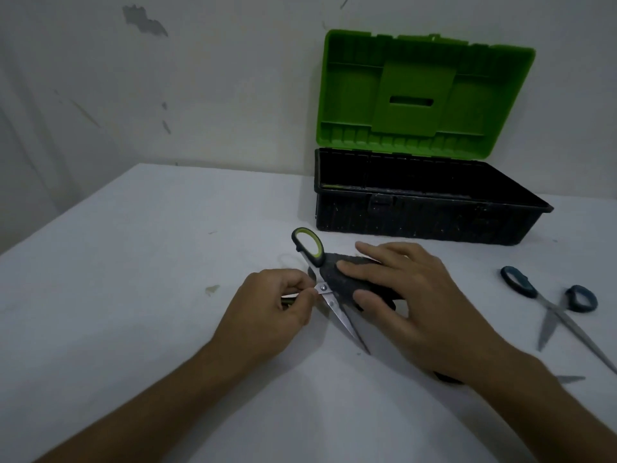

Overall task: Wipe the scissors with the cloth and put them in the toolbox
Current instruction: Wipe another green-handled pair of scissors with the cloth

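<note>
Both forearms are seen closest, reaching over the white bench (133, 228). The left hand (267, 305) is curled, and its grip is pinched on the green-handled scissors (325, 289) near the silver pivot. The right hand (400, 289) is laid flat, fingers straight, on the dark cloth (334, 279), which looks rough and grainy. The scissors lie on the bench, partly on the cloth, just in front of the toolbox (417, 215).

The blades are thin, shiny and pointed, so a finger could be poked or cut if the cloth is slid along the sharp edge. The smooth metal could also slip from so small a pinch.

The toolbox is hard plastic, black below, with a green ribbed lid standing open. A second pair, the blue-handled scissors (554, 305), lies apart on the right, blades open.
</note>
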`<state>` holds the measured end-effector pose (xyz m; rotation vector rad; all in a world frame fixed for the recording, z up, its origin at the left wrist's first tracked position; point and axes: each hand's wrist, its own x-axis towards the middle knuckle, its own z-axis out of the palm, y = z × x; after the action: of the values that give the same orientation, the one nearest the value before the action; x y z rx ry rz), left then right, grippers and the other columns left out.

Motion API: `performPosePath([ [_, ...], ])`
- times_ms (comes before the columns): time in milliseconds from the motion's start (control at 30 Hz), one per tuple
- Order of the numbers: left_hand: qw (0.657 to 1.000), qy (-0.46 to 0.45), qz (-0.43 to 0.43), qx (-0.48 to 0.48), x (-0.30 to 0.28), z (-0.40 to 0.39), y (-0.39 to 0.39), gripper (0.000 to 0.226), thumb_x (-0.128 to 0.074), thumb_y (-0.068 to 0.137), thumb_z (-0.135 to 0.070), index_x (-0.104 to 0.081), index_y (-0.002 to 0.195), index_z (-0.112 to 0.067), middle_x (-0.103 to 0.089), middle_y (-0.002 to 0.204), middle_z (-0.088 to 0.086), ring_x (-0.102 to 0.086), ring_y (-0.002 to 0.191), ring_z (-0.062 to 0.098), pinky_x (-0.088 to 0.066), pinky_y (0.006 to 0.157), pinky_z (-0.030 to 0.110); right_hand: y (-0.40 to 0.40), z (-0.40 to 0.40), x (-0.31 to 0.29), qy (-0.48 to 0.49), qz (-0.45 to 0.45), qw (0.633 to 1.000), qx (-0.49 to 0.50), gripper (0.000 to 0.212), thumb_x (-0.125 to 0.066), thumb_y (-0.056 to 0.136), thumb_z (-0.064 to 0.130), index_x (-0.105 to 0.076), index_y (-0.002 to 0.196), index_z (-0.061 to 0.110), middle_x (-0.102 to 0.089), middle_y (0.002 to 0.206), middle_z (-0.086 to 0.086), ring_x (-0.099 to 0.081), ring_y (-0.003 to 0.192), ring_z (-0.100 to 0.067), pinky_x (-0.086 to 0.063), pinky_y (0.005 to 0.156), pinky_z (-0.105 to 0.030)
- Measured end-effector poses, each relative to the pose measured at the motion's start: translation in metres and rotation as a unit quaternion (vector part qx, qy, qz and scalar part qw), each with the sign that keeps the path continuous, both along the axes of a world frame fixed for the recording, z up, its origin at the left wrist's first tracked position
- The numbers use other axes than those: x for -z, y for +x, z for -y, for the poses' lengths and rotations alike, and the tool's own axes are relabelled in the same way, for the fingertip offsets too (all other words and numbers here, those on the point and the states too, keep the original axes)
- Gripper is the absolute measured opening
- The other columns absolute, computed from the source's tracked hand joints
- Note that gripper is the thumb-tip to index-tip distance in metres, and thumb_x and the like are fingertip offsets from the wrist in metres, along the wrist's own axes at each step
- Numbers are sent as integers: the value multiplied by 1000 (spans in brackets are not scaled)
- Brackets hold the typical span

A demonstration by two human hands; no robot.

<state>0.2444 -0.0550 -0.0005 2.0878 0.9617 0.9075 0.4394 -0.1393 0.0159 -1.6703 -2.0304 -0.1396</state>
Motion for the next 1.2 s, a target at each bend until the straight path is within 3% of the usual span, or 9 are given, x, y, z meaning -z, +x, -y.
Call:
performPosePath([
  [133,1000,-4,2,7,0,0,-1,26,-60,92,-10,-67,67,-17,-59,50,-8,-53,45,1,-37,51,5,-2,-6,4,24,26,999,-19,41,-64,87,38,-62,127,33,-58,121,11,-50,106,-10,-41,89,-22],
  [233,1000,6,8,17,2,0,-3,25,-60,92,-12,-68,69,-19,-60,50,-11,-56,48,1,-39,54,6,-4,-9,7,53,60,996,-23,38,-71,85,26,-66,122,24,-60,113,2,-50,97,-15,-36,81,-13],
  [433,999,21,25,36,2,0,-1,20,-59,90,-12,-71,75,-16,-58,51,-10,-54,47,3,-38,53,6,5,-11,11,95,78,992,-20,41,-77,80,22,-68,119,24,-62,108,-4,-55,92,-21,-46,73,-24],
  [600,999,-2,26,33,0,0,-1,25,-60,92,-7,-71,74,-20,-58,51,-7,-51,45,4,-37,51,7,6,-12,7,114,93,989,-7,37,-69,80,29,-68,117,26,-63,103,-4,-54,89,-22,-47,72,-32],
  [800,996,-51,72,25,5,-7,-4,23,-57,89,-22,-70,73,-31,-57,53,-3,-51,50,12,-43,54,27,42,-1,-3,128,58,987,78,37,-79,76,13,-71,111,15,-54,103,-7,-57,74,-20,-56,65,-30],
  [933,1000,-10,18,14,4,-4,-2,30,-59,93,-15,-67,71,-34,-57,51,-10,-49,46,6,-40,51,19,28,4,-14,194,40,977,74,35,-75,79,14,-71,113,12,-55,106,-9,-56,84,-17,-45,76,-14],
  [1067,1000,17,9,12,4,-3,-2,29,-59,93,-15,-65,71,-33,-58,51,-15,-55,49,3,-38,53,8,-8,-1,-6,152,50,987,-1,41,-70,80,18,-66,120,14,-58,111,-7,-56,89,-18,-39,77,-10],
  [1200,999,35,17,24,2,-3,-4,26,-61,92,-10,-68,73,-26,-58,51,-13,-55,49,4,-38,53,6,-6,-9,6,124,81,989,-18,36,-69,81,22,-67,116,16,-61,119,-8,-58,96,-23,-44,79,-21],
])
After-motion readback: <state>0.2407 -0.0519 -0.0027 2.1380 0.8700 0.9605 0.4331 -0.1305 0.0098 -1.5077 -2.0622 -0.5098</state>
